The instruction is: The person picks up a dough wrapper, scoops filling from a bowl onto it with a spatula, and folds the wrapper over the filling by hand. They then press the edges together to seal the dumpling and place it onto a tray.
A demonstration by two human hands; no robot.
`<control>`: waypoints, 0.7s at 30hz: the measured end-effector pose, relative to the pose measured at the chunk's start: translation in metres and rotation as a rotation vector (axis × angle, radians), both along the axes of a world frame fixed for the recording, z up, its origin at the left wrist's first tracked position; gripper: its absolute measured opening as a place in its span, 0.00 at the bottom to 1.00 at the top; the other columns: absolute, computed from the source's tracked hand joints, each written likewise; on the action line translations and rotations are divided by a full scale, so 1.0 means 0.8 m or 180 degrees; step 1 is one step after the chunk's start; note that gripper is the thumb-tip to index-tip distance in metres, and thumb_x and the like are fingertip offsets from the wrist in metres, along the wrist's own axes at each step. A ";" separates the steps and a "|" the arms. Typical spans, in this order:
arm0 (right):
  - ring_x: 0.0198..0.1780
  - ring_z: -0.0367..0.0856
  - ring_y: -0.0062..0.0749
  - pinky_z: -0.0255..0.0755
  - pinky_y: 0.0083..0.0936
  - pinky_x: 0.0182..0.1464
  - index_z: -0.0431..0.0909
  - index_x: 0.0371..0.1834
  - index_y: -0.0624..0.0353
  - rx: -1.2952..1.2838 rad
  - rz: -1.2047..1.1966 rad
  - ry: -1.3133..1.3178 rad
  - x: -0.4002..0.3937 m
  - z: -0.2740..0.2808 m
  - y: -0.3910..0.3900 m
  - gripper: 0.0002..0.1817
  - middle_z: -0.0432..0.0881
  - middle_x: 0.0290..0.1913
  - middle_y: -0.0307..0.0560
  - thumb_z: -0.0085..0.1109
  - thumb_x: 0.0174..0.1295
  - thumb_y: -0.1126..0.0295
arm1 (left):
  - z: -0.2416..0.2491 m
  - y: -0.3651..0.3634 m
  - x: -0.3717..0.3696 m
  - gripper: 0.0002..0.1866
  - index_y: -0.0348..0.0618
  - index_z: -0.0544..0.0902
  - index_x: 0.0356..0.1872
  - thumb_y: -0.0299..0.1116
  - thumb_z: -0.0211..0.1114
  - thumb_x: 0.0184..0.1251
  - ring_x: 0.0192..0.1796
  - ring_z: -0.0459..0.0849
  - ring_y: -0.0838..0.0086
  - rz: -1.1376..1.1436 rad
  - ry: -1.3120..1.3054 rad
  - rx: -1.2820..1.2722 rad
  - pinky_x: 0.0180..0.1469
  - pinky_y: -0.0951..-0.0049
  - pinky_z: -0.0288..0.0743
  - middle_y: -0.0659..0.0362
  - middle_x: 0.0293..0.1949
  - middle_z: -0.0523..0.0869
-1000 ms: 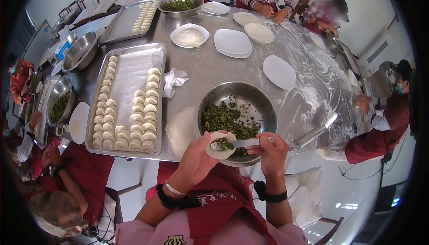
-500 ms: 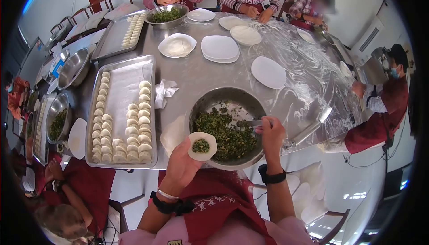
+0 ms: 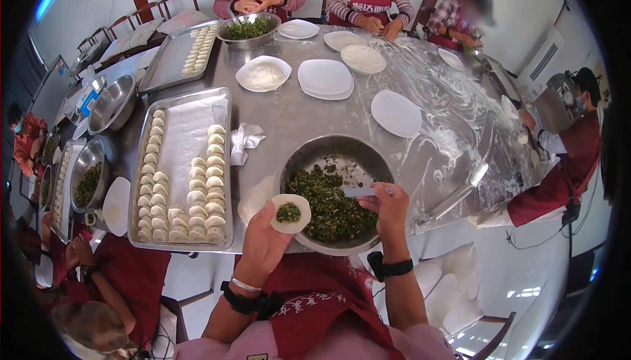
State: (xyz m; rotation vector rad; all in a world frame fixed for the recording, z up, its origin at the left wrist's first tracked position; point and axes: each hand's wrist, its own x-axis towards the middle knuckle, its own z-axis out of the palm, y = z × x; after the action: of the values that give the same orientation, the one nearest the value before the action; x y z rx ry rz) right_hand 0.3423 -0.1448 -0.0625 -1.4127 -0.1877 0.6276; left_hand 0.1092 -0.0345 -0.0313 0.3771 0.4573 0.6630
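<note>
My left hand holds a round dumpling wrapper by its edge, fingers underneath and thumb on the rim. A mound of chopped green filling lies in the wrapper's middle. My right hand is closed on the handle of a flat metal spatula, whose blade points left over the filling in a steel bowl. Chopped green filling covers the bowl's near and left side. More wrappers lie on the table, partly behind the held one.
Left of the bowl is a metal tray with rows of folded dumplings. A crumpled white cloth sits beside it. White plates and a floured steel tabletop spread beyond. Several co-workers sit or stand around the table.
My right hand has moved slightly left and down, and the spatula blade now shows more clearly above the filling. The left hand and its filled wrapper have shifted a little left.
</note>
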 end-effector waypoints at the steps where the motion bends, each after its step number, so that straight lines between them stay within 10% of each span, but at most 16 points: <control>1: 0.34 0.90 0.45 0.88 0.27 0.35 0.76 0.47 0.76 0.0093 -0.0034 0.0074 -0.001 0.002 -0.002 0.13 0.84 0.38 0.58 0.54 0.70 0.73 | -0.002 0.000 0.001 0.21 0.34 0.70 0.65 0.38 0.50 0.82 0.65 0.78 0.60 -0.0020 -0.0036 0.0006 0.71 0.54 0.71 0.49 0.61 0.79; 12: 0.38 0.90 0.44 0.88 0.29 0.40 0.77 0.47 0.76 0.0585 -0.0003 -0.0111 -0.051 0.066 -0.024 0.12 0.85 0.40 0.59 0.51 0.73 0.74 | -0.007 0.002 0.029 0.21 0.33 0.72 0.64 0.41 0.49 0.83 0.64 0.78 0.62 -0.0230 -0.0286 -0.0081 0.70 0.57 0.71 0.51 0.61 0.80; 21: 0.50 0.88 0.46 0.83 0.33 0.50 0.85 0.44 0.61 0.0261 0.0972 -0.4309 -0.111 0.044 -0.041 0.09 0.88 0.48 0.53 0.64 0.61 0.77 | -0.001 0.012 0.042 0.22 0.34 0.72 0.63 0.43 0.49 0.83 0.63 0.79 0.63 -0.0163 -0.0438 -0.0073 0.69 0.58 0.71 0.51 0.60 0.80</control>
State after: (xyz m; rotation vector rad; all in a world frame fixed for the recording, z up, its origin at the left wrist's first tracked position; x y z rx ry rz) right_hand 0.2534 -0.1774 -0.0269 -1.5309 -1.4876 -0.2026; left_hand 0.1427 -0.0246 -0.0324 0.3182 0.3232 0.6291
